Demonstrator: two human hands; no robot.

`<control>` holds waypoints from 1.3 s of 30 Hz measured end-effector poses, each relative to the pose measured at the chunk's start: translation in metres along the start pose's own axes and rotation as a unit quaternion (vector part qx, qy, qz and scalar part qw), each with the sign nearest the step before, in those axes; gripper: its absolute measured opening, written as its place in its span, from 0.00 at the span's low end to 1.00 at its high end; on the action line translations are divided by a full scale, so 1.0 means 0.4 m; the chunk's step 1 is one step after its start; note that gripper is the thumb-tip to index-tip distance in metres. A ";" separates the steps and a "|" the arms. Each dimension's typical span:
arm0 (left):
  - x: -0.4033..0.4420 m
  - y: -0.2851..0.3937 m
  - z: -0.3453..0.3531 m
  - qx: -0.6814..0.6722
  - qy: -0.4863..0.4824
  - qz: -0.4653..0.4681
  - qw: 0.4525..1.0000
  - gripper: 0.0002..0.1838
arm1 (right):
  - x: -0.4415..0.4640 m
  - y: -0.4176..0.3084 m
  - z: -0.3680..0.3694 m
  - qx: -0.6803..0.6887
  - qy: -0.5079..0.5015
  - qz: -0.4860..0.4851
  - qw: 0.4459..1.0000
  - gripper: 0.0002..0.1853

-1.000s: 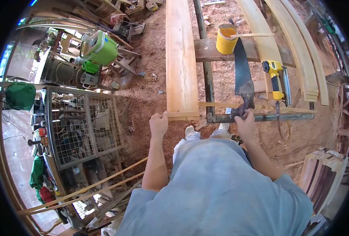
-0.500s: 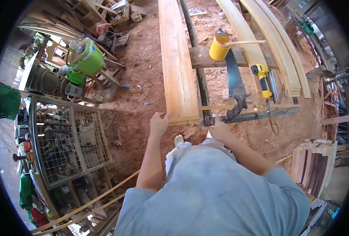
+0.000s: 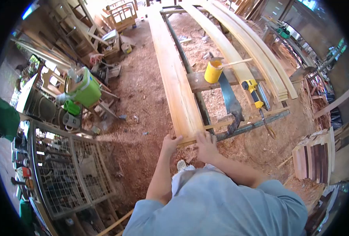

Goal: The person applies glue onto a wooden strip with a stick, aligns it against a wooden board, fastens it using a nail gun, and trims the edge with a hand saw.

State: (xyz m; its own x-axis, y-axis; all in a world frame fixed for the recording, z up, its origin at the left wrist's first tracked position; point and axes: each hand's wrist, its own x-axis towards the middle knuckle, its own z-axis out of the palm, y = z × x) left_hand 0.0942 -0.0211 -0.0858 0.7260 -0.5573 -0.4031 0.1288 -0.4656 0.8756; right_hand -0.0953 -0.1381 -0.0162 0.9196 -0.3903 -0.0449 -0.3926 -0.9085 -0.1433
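Along the left side of our metal frame (image 3: 257, 124) lies the long board (image 3: 176, 78), near end towards us. Our right hand (image 3: 206, 147) has left the saw (image 3: 228, 96) for that end, so both hands now attend to the board. Our left hand's (image 3: 169, 145) fingers clamp its corner; whether the right's grip, we cannot tell.

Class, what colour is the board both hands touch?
The board is light tan, clearest in head view.

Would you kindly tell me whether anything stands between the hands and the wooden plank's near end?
Nothing visible does: the left hand and right hand are at the near end of the wooden plank; the handsaw lies to its right.
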 end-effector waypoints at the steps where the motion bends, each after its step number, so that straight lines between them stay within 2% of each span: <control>1: 0.011 0.014 -0.010 -0.008 -0.019 -0.002 1.000 0.28 | -0.009 0.013 -0.004 0.023 -0.010 0.096 0.995 0.39; 2: 0.020 0.039 -0.018 -0.015 -0.039 -0.005 0.999 0.30 | -0.015 0.036 -0.006 0.022 -0.001 0.106 0.994 0.39; 4: 0.023 0.113 -0.020 -0.034 -0.066 0.007 0.997 0.32 | -0.038 0.079 0.012 0.166 -0.046 0.265 0.949 0.30; 5: 0.035 0.145 -0.010 -0.057 -0.028 -0.043 0.997 0.29 | -0.051 0.084 0.023 0.167 -0.039 0.279 0.945 0.30; 6: 0.044 0.163 0.006 -0.081 0.010 -0.093 0.992 0.27 | -0.064 0.094 0.033 0.369 -0.024 0.323 0.871 0.24; 7: 0.053 0.155 0.025 -0.075 -0.002 -0.089 0.993 0.27 | -0.079 0.096 0.048 0.556 -0.005 0.348 0.755 0.21; 9: 0.093 0.106 0.069 -0.116 0.039 -0.010 0.992 0.24 | -0.090 0.095 0.149 0.541 0.027 0.383 0.748 0.20; 10: 0.106 0.085 0.085 -0.111 0.031 -0.004 0.993 0.24 | -0.093 0.095 0.178 0.525 0.047 0.409 0.745 0.20; 11: 0.114 0.060 0.097 -0.130 0.038 0.008 0.991 0.23 | -0.102 0.089 0.169 0.604 -0.029 0.418 0.678 0.20; 12: 0.102 0.054 0.099 -0.146 0.044 0.020 0.988 0.22 | -0.107 0.064 0.147 0.609 -0.020 0.420 0.673 0.20; 14: 0.047 0.049 0.101 -0.142 0.024 0.014 0.989 0.22 | -0.115 0.023 0.111 0.712 -0.082 0.461 0.523 0.21; 15: 0.009 0.042 0.112 -0.093 0.041 0.006 0.995 0.22 | -0.126 0.022 0.125 0.759 -0.079 0.437 0.476 0.20; 16: -0.031 0.034 0.127 -0.042 0.059 0.000 0.997 0.22 | -0.149 0.023 0.139 0.766 -0.073 0.432 0.470 0.20; 18: -0.096 -0.040 0.178 -0.083 0.059 0.020 0.995 0.24 | -0.204 -0.002 0.122 0.792 -0.035 0.407 0.454 0.17; 19: -0.150 -0.057 0.184 -0.089 0.017 0.016 0.996 0.25 | -0.238 0.005 0.188 0.815 -0.027 0.401 0.417 0.15; 21: -0.230 -0.110 0.202 -0.089 -0.039 0.015 0.995 0.25 | -0.333 -0.011 0.205 0.835 0.026 0.371 0.405 0.16; 22: -0.258 -0.166 0.213 -0.111 -0.084 -0.030 0.990 0.25 | -0.385 -0.014 0.212 0.847 0.070 0.340 0.402 0.18; 23: -0.283 -0.195 0.233 -0.132 -0.127 -0.077 0.980 0.25 | -0.442 -0.010 0.232 0.849 0.066 0.348 0.391 0.19; 24: -0.319 -0.185 0.245 -0.128 -0.134 -0.077 0.980 0.25 | -0.503 -0.002 0.242 0.849 0.073 0.351 0.387 0.19; 26: -0.429 -0.166 0.225 -0.117 -0.248 -0.164 0.948 0.23 | -0.626 -0.001 0.257 0.832 0.061 0.367 0.412 0.20; 28: -0.532 -0.105 0.225 -0.121 -0.259 -0.172 0.943 0.21 | -0.740 -0.030 0.193 0.821 0.091 0.381 0.416 0.20; 30: -0.578 -0.105 0.228 -0.072 -0.322 -0.164 0.930 0.21 | -0.867 -0.042 0.153 0.805 0.133 0.386 0.431 0.20; 32: -0.549 -0.106 0.222 -0.147 -0.440 -0.113 0.879 0.23 | -0.975 -0.054 0.139 0.795 0.158 0.387 0.441 0.21; 34: -0.539 -0.040 0.223 -0.042 -0.469 -0.085 0.878 0.23 | -1.069 -0.069 0.159 0.781 0.175 0.395 0.451 0.22; 36: -0.469 -0.083 0.250 -0.108 -0.383 -0.143 0.906 0.20 | -1.123 -0.076 0.194 0.762 0.188 0.449 0.428 0.25; 38: -0.369 -0.052 0.248 -0.239 -0.272 -0.147 0.920 0.22 | -1.173 -0.089 0.187 0.759 0.215 0.448 0.420 0.26; 39: -0.332 -0.027 0.248 -0.245 -0.222 -0.128 0.935 0.23 | -1.212 -0.095 0.199 0.742 0.233 0.472 0.414 0.24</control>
State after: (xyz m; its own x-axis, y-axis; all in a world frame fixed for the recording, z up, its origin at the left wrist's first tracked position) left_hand -0.0705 -0.0103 -0.0680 0.2909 -0.7513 -0.5924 0.6327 -0.3134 0.7082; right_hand -0.5247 0.0976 -0.0677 0.1279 -0.7678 -0.6278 0.1867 0.6403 -0.7451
